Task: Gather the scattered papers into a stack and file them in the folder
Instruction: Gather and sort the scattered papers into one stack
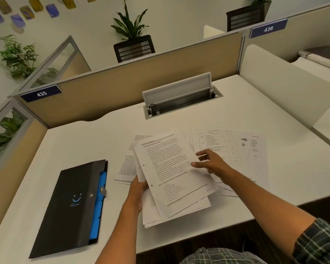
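My left hand (138, 191) grips a stack of printed papers (170, 174) by its left edge, lifted and tilted above the white desk (84, 145). At the stack's right edge my right hand (211, 161) has its thumb on the top sheet, and its fingers are spread over the loose sheets lying beyond. More scattered papers (251, 149) lie flat to the right, and a few others (126, 164) peek out from under the stack on the left. A black folder (71, 206) with blue dividers and a snap tab lies closed at the left front.
An open cable tray (181, 100) with a raised lid sits in the desk at the back. Beige partition walls (103, 96) close off the back and left, and a white divider panel (284, 88) stands on the right. The desk's front edge is near my body.
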{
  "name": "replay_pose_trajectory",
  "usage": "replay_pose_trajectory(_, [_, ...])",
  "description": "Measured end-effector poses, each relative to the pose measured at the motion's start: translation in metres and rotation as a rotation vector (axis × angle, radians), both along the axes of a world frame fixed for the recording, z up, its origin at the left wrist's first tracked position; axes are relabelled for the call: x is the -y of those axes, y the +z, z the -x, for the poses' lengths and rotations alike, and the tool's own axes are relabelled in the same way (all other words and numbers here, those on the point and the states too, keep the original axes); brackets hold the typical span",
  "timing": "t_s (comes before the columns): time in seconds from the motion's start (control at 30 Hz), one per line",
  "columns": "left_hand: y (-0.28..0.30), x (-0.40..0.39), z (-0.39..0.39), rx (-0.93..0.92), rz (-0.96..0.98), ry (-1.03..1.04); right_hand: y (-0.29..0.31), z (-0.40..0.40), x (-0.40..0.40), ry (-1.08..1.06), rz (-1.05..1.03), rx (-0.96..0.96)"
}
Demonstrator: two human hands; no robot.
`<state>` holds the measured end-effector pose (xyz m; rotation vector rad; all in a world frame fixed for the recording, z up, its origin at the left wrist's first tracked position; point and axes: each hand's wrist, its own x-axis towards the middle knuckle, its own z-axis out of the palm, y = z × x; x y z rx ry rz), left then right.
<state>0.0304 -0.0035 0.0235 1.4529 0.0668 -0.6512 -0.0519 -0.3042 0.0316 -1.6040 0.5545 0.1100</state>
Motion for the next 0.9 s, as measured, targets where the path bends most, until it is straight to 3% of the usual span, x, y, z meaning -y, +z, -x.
replay_pose_trajectory(0.13, [0.009, 0.004, 0.0, 0.052, 0.019, -0.083, 0.007, -0.005, 0.001, 0.058, -0.323, -0.029])
replay_pose_trajectory(0.23, [0.018, 0.017, 0.003, 0.066, -0.027, -0.049, 0.005, -0.008, -0.006, 0.11, -0.421, 0.051])
replay_pose_trajectory(0.37, [0.03, 0.035, 0.008, 0.038, -0.109, 0.002, 0.0, -0.009, -0.02, -0.09, -0.477, 0.147])
replay_pose_trajectory(0.53, [0.047, 0.037, 0.001, 0.113, 0.124, -0.012, 0.02, -0.014, -0.024, -0.14, -0.329, 0.322])
replay_pose_trajectory(0.73, [0.063, 0.03, -0.017, 0.419, -0.036, 0.005, 0.057, -0.023, -0.034, -0.088, -0.185, 0.544])
replay_pose_trajectory(0.9, [0.045, 0.013, -0.016, 0.369, -0.067, -0.083, 0.043, -0.02, -0.031, 0.095, -0.175, 0.452])
